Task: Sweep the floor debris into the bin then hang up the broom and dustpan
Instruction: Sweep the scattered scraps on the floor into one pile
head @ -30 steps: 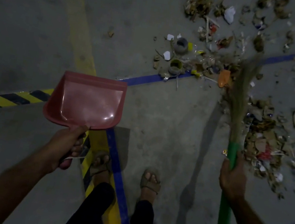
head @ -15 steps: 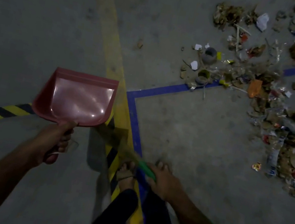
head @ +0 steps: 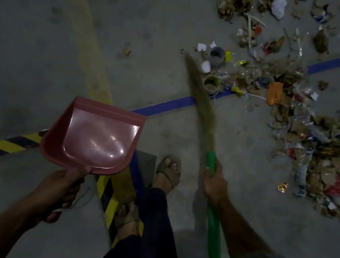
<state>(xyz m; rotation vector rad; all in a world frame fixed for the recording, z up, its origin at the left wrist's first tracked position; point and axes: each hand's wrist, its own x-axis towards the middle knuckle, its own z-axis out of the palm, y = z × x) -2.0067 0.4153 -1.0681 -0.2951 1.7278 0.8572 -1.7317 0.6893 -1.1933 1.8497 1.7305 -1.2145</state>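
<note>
Dim, grainy view; glare on dustpan (head: 97, 136); broom (head: 201, 102) motion-blurred.

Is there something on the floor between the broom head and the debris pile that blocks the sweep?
Nothing visible does. The broom bristles already reach the left edge of the debris. The bin is out of view.

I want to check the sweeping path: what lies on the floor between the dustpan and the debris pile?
In the head view, the broom crosses between the dustpan and the debris, above bare concrete and blue tape.
</note>
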